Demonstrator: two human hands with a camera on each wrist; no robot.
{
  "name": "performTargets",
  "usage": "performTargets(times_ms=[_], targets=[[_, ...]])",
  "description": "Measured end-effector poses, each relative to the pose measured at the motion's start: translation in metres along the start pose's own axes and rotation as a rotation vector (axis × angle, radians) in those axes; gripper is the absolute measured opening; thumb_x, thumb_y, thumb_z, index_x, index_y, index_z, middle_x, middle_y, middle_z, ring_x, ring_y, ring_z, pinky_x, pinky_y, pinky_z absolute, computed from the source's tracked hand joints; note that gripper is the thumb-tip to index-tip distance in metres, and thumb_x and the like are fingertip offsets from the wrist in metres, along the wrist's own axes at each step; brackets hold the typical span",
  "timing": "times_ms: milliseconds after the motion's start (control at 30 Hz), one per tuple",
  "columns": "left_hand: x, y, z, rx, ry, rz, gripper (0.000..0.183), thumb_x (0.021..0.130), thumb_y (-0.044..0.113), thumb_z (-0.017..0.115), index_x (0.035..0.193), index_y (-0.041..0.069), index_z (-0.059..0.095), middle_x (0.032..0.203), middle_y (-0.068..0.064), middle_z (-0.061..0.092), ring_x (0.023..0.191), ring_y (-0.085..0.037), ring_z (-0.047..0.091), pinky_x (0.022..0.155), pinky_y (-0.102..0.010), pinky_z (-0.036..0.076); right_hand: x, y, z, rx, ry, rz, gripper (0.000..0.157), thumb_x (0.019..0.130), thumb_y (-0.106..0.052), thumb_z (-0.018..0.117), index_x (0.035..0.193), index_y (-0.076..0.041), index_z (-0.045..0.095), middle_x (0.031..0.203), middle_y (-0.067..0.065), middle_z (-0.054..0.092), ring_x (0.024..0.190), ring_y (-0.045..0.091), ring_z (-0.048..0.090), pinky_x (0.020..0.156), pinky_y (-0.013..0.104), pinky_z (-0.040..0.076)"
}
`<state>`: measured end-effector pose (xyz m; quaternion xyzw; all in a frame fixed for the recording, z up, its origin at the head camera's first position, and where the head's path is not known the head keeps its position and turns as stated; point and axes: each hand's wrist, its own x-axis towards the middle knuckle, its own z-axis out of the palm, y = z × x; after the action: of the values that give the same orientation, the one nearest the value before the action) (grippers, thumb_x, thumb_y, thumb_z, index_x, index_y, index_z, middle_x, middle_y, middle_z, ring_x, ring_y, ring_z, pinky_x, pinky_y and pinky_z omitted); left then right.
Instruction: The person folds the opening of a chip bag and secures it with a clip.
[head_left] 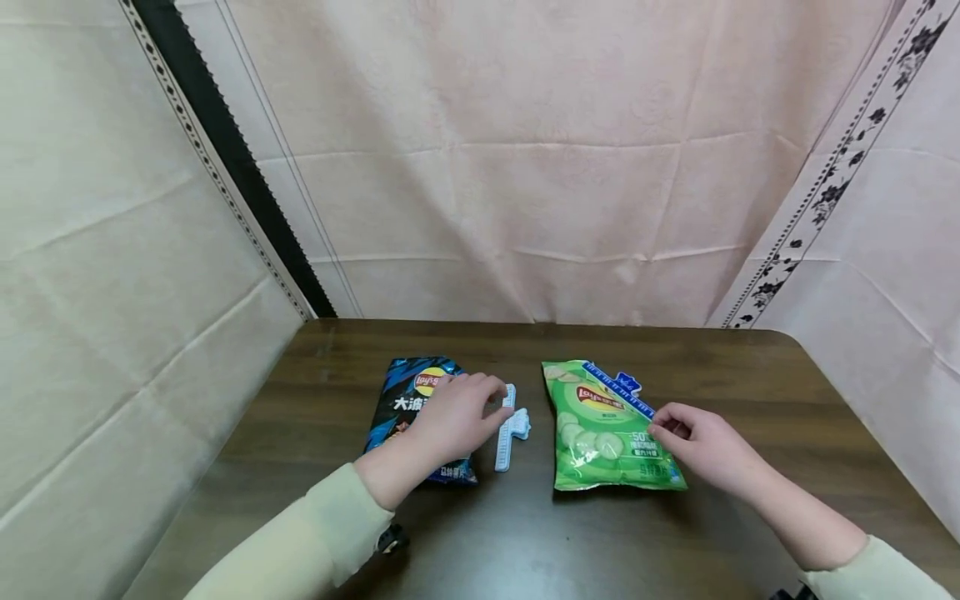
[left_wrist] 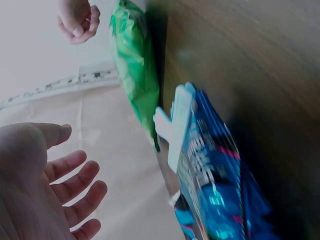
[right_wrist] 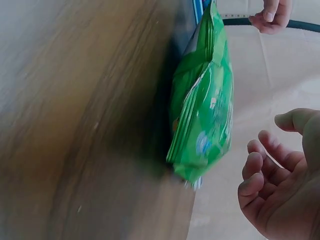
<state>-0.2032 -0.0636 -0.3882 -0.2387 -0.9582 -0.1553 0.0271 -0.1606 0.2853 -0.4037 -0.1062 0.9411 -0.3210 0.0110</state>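
Note:
A black and blue chip bag [head_left: 396, 392] lies on the left part of the table, partly hidden under my left hand [head_left: 463, 418]. That hand hovers over the bag's right side, fingers loosely bent and holding nothing. Just right of the bag is a light blue bag clip [head_left: 503, 450]. Farther right lies a green chip bag [head_left: 592, 454], with a dark blue bag clip [head_left: 617, 388] running across its upper right corner. My right hand [head_left: 701, 442] is above the green bag's right edge, its fingers [right_wrist: 251, 192] curled loosely with nothing between them in the right wrist view.
The brown wooden table [head_left: 480, 550] has a rounded far right corner. Pale cloth [head_left: 570, 192] hangs behind its far edge and along both sides. A dark strip [head_left: 247, 167] runs down the cloth at the left.

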Motion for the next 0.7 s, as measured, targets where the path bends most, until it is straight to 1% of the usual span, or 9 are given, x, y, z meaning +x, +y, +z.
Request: performTargets(times_ms=[67,167,267,367,533,700], targets=[[-0.004,-0.007,-0.002,-0.021,0.016,-0.019,0.029,0.096,0.042,0.064,0.115,0.021,0.067,0.096,0.007,0.064,0.088,-0.014,0.055,0.084,-0.040,0.042,0.002,-0.006,0.003,0.014,-0.003,-0.011,0.014,0.098,-0.029,0.064,0.097,-0.015,0.068,0.078,-0.003,0.059,0.072,0.015,0.051,0.061,0.028,0.043],[-0.009,-0.017,-0.004,-0.036,0.039,-0.054,0.028,0.096,0.042,0.063,0.114,0.021,0.068,0.099,0.007,0.066,0.090,-0.014,0.058,0.091,-0.044,0.041,0.005,-0.013,0.009,0.039,-0.016,-0.039,0.011,0.097,-0.027,0.065,0.096,-0.016,0.068,0.078,-0.004,0.058,0.071,0.014,0.051,0.061,0.028,0.043],[-0.014,-0.025,-0.007,-0.041,0.048,-0.093,0.029,0.096,0.043,0.063,0.114,0.021,0.068,0.104,0.006,0.069,0.096,-0.014,0.061,0.096,-0.048,0.039,0.008,-0.021,0.015,0.049,-0.025,-0.072,0.010,0.097,-0.025,0.065,0.095,-0.016,0.068,0.079,-0.005,0.059,0.072,0.013,0.052,0.061,0.027,0.043],[-0.017,-0.033,-0.010,-0.042,0.050,-0.122,0.030,0.096,0.044,0.063,0.115,0.021,0.068,0.106,0.006,0.070,0.099,-0.014,0.063,0.098,-0.048,0.039,0.011,-0.027,0.019,0.053,-0.034,-0.097,0.008,0.096,-0.023,0.066,0.094,-0.015,0.067,0.078,-0.005,0.059,0.072,0.013,0.052,0.062,0.027,0.044],[-0.021,-0.042,-0.015,-0.039,0.076,-0.137,0.028,0.096,0.042,0.065,0.114,0.021,0.069,0.109,0.004,0.069,0.101,-0.017,0.064,0.098,-0.048,0.039,0.014,-0.036,0.024,0.056,-0.055,-0.104,0.006,0.096,-0.021,0.066,0.094,-0.016,0.067,0.079,-0.005,0.058,0.074,0.014,0.053,0.064,0.028,0.045],[-0.022,-0.050,-0.018,-0.041,0.080,-0.159,0.028,0.095,0.040,0.066,0.114,0.019,0.069,0.103,0.005,0.069,0.096,-0.017,0.064,0.098,-0.048,0.039,0.017,-0.042,0.029,0.064,-0.079,-0.114,0.005,0.096,-0.021,0.066,0.095,-0.017,0.067,0.080,-0.005,0.058,0.076,0.014,0.053,0.065,0.027,0.045]])
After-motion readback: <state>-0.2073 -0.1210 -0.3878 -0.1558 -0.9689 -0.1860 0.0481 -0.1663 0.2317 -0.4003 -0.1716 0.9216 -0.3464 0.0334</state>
